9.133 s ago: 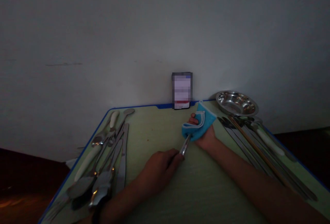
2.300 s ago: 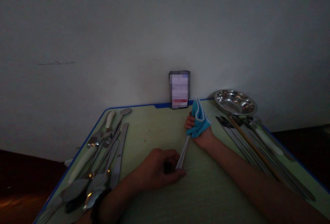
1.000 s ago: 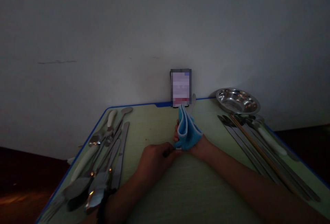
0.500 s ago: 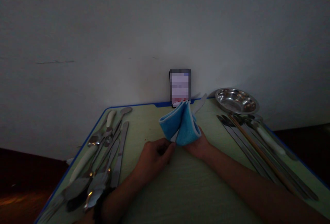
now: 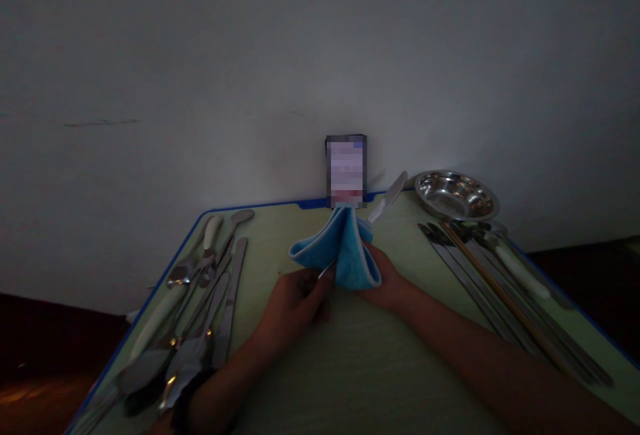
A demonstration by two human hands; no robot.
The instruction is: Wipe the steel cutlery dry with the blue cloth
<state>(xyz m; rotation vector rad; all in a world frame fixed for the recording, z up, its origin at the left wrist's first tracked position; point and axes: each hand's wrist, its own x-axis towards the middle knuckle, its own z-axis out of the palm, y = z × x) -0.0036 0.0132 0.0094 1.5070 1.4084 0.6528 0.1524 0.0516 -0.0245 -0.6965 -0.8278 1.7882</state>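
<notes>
A table knife [image 5: 394, 193] slants up to the right above the middle of the table, its blade end bare. My left hand [image 5: 303, 295] pinches the knife's near end between thumb and fingers. A blue cloth [image 5: 356, 258] with a pale edge is folded around the knife's middle. Behind and under that cloth, my right hand [image 5: 384, 278] is closed on it, most of its fingers hidden. The knife's middle is covered by the cloth.
On the left lie several spoons, forks and knives [image 5: 233, 308]. At right, more knives and chopsticks [image 5: 493, 278] lie below a steel bowl [image 5: 456, 196]. A phone [image 5: 346, 171] leans on the wall behind the green, blue-edged table [image 5: 390, 361].
The cloth has shifted slightly left and down, and its left flap is spread wider. The knife has turned, showing more of its blade beyond the cloth. Both hands keep their grip.
</notes>
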